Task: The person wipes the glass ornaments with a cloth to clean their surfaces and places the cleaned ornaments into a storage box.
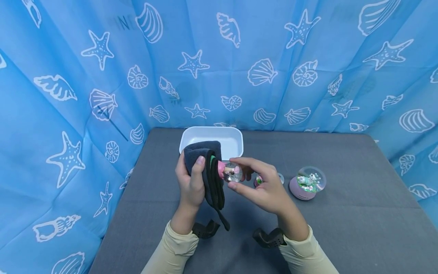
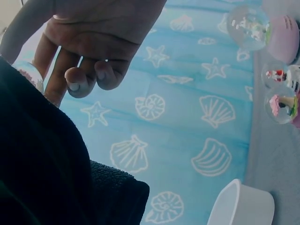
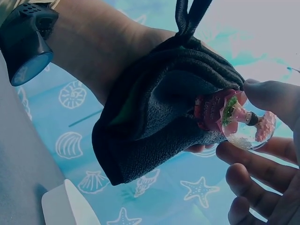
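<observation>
My left hand grips a folded dark grey cloth with black edging and a hanging loop. A small snow globe pokes out of the cloth's folds, its pink base partly wrapped. Thumb and fingers of my right hand pinch the clear ball from either side. Inside the ball, the right wrist view shows a small figure with a pink top and green at its foot. In the left wrist view the cloth hides most of the globe.
A white tray stands at the table's back, partly behind the cloth. Right of my hands sits a larger snow globe on a lilac base. Two smaller snow globes, one with a pink top, are partly covered by my right hand in the head view.
</observation>
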The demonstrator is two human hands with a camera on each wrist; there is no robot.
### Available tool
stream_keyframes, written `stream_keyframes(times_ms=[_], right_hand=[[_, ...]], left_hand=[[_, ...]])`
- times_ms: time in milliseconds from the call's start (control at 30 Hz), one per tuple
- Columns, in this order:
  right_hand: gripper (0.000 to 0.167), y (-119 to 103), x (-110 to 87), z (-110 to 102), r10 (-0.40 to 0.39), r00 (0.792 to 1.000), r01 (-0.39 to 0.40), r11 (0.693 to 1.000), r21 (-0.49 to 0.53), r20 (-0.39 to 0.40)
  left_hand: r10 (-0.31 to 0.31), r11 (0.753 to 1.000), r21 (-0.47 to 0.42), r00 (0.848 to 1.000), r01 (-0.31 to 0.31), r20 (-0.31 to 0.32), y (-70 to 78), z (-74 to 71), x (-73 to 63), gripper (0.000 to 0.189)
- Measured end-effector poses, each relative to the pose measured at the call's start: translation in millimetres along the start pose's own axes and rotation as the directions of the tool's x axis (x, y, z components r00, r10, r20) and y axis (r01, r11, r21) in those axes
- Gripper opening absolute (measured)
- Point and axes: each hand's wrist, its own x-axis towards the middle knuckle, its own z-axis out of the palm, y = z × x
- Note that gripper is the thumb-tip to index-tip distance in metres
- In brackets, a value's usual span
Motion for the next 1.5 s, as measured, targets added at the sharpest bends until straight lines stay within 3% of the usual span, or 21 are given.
stream_keyframes(times_ms=[267, 400, 533, 667, 1033, 1500], right_hand=[[0.056, 0.9, -0.6, -1.8, -0.003, 1.000, 0.003, 1.000, 0.003, 0.006], [0.056, 2.2, -0.6, -3.2, -0.018, 1.000, 0.018, 1.000, 0.009, -0.003], [0.056, 3.0, -1.3, -5.5, -0.017, 0.999, 0.017, 1.000, 0.016, -0.027], [0.056, 3.1, -2.1, -7.4, 0.008, 0.999, -0.007, 1.000, 0.027, -0.044], [0.058, 4.2, -0.4, -8.0, -0.002, 0.997, 0.004, 1.000, 0.029, -0.083], [0.045, 9.8, 0.2, -8.9, -0.042, 0.990, 0.050, 0.997, 0.053, -0.137]], left_hand=[[-0.014, 1.000, -0.020, 1.000, 0.014, -0.006, 0.6, -1.1, -0.5, 0.026], [-0.084, 0.993, -0.084, 0.996, 0.085, 0.020, 1.5, -1.2, -1.4, 0.017], [-0.175, 0.968, -0.174, 0.984, 0.179, 0.036, 0.7, -1.6, -2.5, 0.016], [-0.216, 0.955, -0.205, 0.976, 0.216, 0.023, 1.6, -1.5, -2.9, 0.017], [-0.236, 0.948, -0.215, 0.972, 0.233, 0.015, 2.8, -1.1, -2.2, 0.018], [-0.194, 0.951, -0.241, 0.981, 0.195, 0.029, 4.1, -6.3, 3.8, 0.017]])
